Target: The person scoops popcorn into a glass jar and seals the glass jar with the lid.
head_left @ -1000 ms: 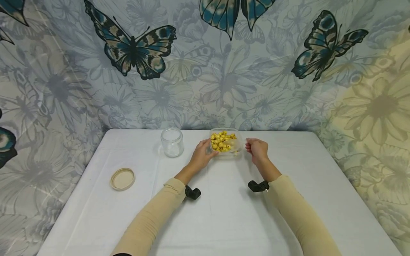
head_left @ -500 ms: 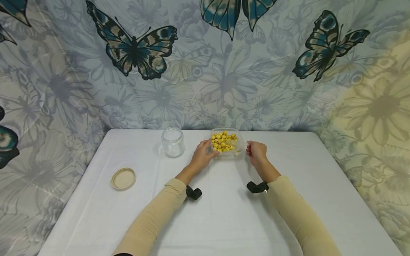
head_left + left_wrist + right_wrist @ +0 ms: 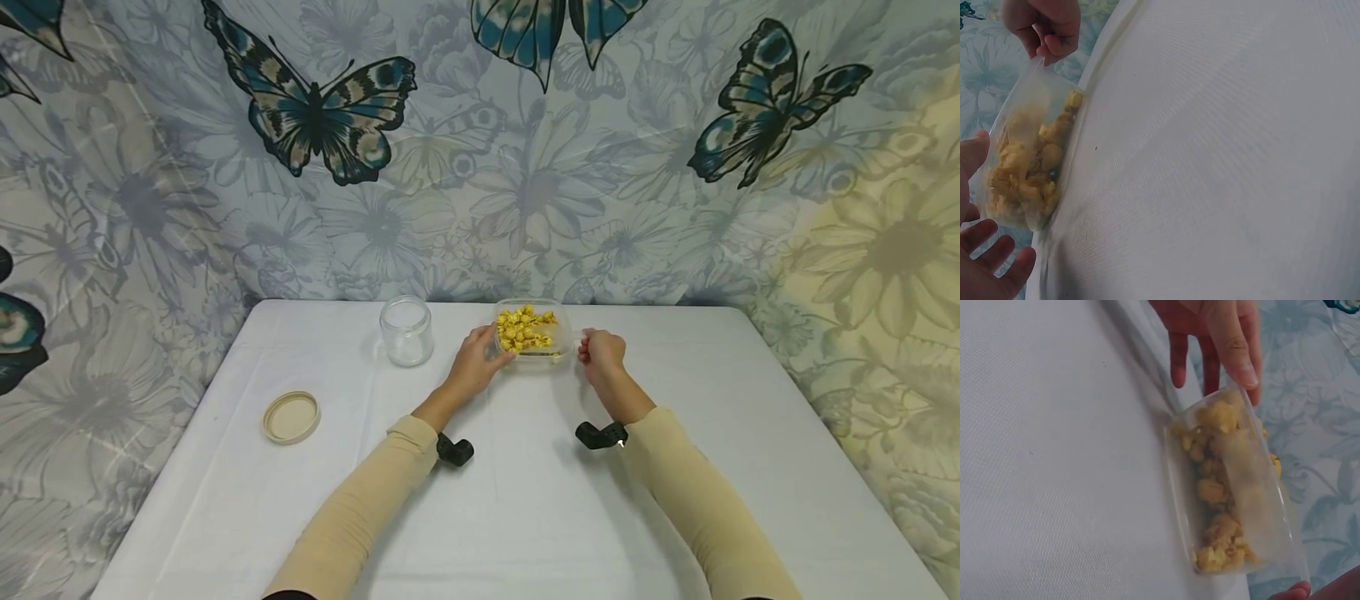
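A clear plastic container [image 3: 561, 340] of yellow popcorn [image 3: 523, 327] is at the back middle of the table, between both hands. My left hand [image 3: 472, 364] grips its left end; in the right wrist view the thumb [image 3: 1235, 353] presses on the rim, with fingers behind and below. At the opposite end, my right hand [image 3: 602, 354] pinches the container's edge with curled fingers, as the left wrist view also shows. Most of the popcorn lies toward the left side. An uncapped glass jar [image 3: 407, 332] stands upright to the left of the container.
A round, cream-rimmed lid [image 3: 291, 417] lies on the left part of the white-covered table [image 3: 517, 517]. Behind the table's back edge hangs a cloth backdrop [image 3: 536, 192] printed with butterflies and flowers.
Both hands stay at the container's ends. My right hand's fingertips have shifted very slightly at the edge, and the popcorn sits a little differently inside.
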Demonstrator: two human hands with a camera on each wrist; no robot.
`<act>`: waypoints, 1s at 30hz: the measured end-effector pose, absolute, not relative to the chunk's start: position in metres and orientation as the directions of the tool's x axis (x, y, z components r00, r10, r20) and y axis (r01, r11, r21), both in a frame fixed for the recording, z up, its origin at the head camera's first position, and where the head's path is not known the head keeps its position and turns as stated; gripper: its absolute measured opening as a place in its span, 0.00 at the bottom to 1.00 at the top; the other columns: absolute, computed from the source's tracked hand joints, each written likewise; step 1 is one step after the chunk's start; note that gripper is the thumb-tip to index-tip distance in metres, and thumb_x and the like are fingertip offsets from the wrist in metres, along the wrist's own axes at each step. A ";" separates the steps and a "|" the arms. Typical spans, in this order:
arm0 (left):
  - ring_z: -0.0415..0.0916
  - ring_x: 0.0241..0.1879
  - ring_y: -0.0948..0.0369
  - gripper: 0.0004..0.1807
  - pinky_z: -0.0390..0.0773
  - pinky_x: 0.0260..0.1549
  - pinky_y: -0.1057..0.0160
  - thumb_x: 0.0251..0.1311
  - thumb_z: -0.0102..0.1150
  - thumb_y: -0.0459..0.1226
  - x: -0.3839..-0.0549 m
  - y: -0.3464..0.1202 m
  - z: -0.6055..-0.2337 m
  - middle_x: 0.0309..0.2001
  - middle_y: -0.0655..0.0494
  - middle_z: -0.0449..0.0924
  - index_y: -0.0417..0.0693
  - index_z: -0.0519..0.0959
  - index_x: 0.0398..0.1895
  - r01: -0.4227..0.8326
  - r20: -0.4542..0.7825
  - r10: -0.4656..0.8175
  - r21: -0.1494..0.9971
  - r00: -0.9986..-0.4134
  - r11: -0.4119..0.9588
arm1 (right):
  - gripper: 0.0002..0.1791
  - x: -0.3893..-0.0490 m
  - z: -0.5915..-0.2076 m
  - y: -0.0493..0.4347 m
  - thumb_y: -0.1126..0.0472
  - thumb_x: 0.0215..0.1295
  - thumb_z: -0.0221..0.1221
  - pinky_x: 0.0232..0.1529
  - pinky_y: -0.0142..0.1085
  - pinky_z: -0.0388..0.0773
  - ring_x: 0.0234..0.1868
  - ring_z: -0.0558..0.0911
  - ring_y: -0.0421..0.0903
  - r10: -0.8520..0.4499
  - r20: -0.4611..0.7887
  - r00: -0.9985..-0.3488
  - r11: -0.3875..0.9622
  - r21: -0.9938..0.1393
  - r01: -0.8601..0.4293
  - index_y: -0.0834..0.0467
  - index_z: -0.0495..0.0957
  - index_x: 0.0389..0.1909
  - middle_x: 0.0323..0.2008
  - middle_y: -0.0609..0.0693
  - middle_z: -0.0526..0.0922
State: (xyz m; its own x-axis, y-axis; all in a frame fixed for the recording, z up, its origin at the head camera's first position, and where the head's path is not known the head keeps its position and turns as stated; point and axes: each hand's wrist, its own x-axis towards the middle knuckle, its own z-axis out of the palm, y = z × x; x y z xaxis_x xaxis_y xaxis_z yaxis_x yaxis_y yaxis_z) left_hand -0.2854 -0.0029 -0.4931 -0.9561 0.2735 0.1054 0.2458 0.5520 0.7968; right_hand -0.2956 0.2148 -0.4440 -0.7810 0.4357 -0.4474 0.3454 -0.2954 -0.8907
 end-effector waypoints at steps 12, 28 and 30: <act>0.58 0.71 0.44 0.39 0.63 0.69 0.46 0.67 0.57 0.48 -0.284 -0.004 -0.489 0.72 0.40 0.58 0.41 0.57 0.75 0.250 0.105 0.284 0.802 -0.953 0.542 | 0.14 -0.296 -0.441 0.219 0.64 0.74 0.45 0.17 0.25 0.69 0.17 0.71 0.37 0.420 -0.507 -0.753 -0.372 -0.853 0.367 0.62 0.68 0.57 0.17 0.45 0.72; 0.55 0.72 0.45 0.40 0.62 0.69 0.46 0.67 0.57 0.50 -0.282 -0.003 -0.490 0.73 0.41 0.57 0.42 0.55 0.76 0.244 0.103 0.280 0.808 -0.955 0.536 | 0.11 -0.294 -0.445 0.227 0.63 0.74 0.48 0.18 0.24 0.69 0.17 0.71 0.36 0.349 -0.481 -0.805 -0.472 -0.832 0.292 0.62 0.69 0.53 0.16 0.45 0.73; 0.56 0.72 0.45 0.40 0.62 0.69 0.47 0.67 0.56 0.50 -0.282 -0.003 -0.490 0.73 0.41 0.57 0.42 0.55 0.76 0.245 0.102 0.282 0.806 -0.954 0.538 | 0.14 -0.294 -0.446 0.228 0.63 0.74 0.48 0.18 0.24 0.69 0.17 0.71 0.37 0.347 -0.481 -0.805 -0.475 -0.830 0.292 0.62 0.68 0.57 0.16 0.45 0.74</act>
State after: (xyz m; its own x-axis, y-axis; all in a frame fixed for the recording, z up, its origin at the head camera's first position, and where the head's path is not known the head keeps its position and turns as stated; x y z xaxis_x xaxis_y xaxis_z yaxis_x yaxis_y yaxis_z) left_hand -0.2822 -0.0034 -0.4904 -0.9540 0.2820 0.1022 0.2455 0.5384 0.8061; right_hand -0.2938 0.2276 -0.4461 -0.8050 0.3466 -0.4815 0.2920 -0.4751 -0.8301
